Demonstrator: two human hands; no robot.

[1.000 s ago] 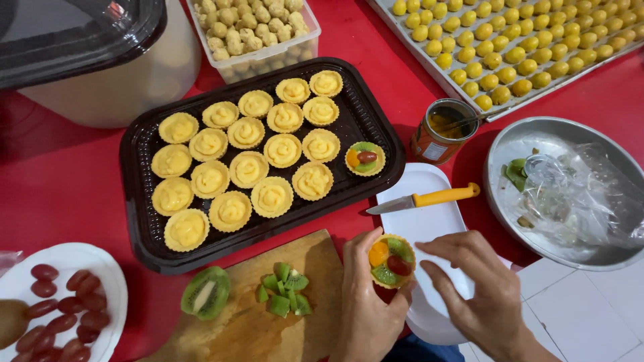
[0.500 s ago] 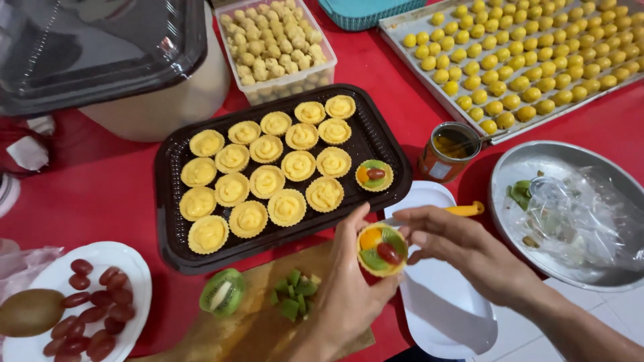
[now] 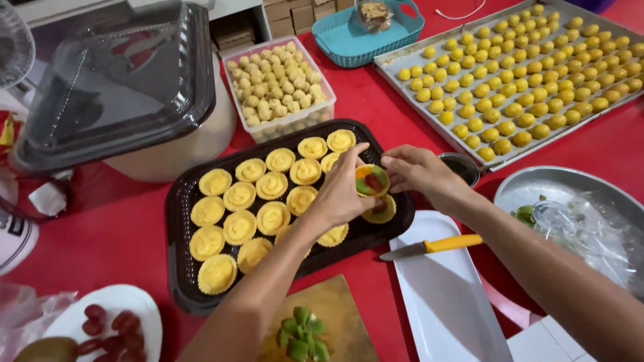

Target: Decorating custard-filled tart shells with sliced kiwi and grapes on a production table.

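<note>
Left hand [image 3: 342, 191]: grip closed around a fruit-topped tart [image 3: 371, 179], held just above the right end of the black tray [image 3: 181, 201], centre of the frame.
Right hand [image 3: 419, 171]: fingertips pinched together at the right rim of the same tart; whether a fruit piece is held between them cannot be told.
Tart in hand: yellow shell, topped with red, green and orange fruit pieces; not yet set down.
Tray contents: rows of plain custard tarts [image 3: 256, 218], untopped; a second topped tart [image 3: 380, 211] is seen just below the held one, resting in the tray.
Lower frame: chopped kiwi pieces [image 3: 298, 330] on a wooden board [image 3: 349, 315]; halved red grapes [image 3: 100, 325] on a white plate [image 3: 131, 302], lower left.
Right of centre: orange-handled knife [image 3: 429, 247] laid across a white rectangular dish [image 3: 449, 302], untouched.
Upper right: metal sheet [image 3: 392, 64] filled with small yellow pastry balls.
Bench [image 3: 80, 228]: red surface.
Step judged: topping is being finished and the tart placed beside the other topped one.
Next move judged: a level lowering into a free spot, fingers released without disturbing the fruit.
</note>
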